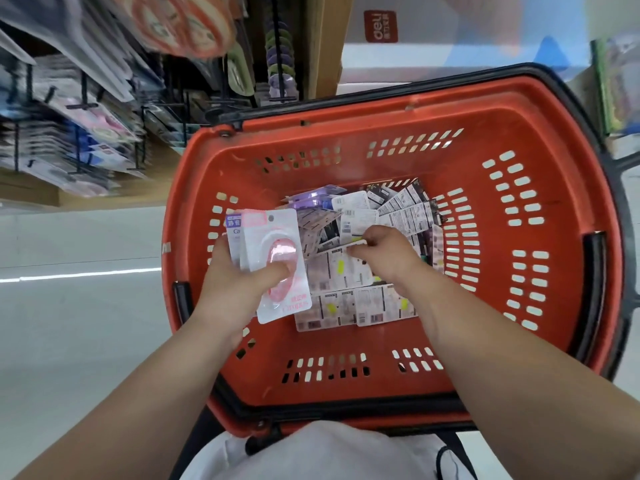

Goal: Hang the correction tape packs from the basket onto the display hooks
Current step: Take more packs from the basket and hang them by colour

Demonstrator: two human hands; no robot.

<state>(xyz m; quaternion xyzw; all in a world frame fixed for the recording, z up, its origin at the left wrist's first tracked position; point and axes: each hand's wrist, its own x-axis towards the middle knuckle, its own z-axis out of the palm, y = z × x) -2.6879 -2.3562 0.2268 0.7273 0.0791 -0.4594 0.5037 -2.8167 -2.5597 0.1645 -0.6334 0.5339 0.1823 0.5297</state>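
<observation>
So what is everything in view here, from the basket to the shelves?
basket: one, red with black handles, in front of the person
loose packs: many, mostly white backs up, on the basket floor
pink pack: one, pink and white, over the basket's left side
purple pack: one, behind the pink pack
hung packs: many, mixed colours, blurred, on hooks upper left
white box: one, red logo, top
left hand: grips the pink and purple packs
right hand: pinches a face-down pack in the basket
</observation>
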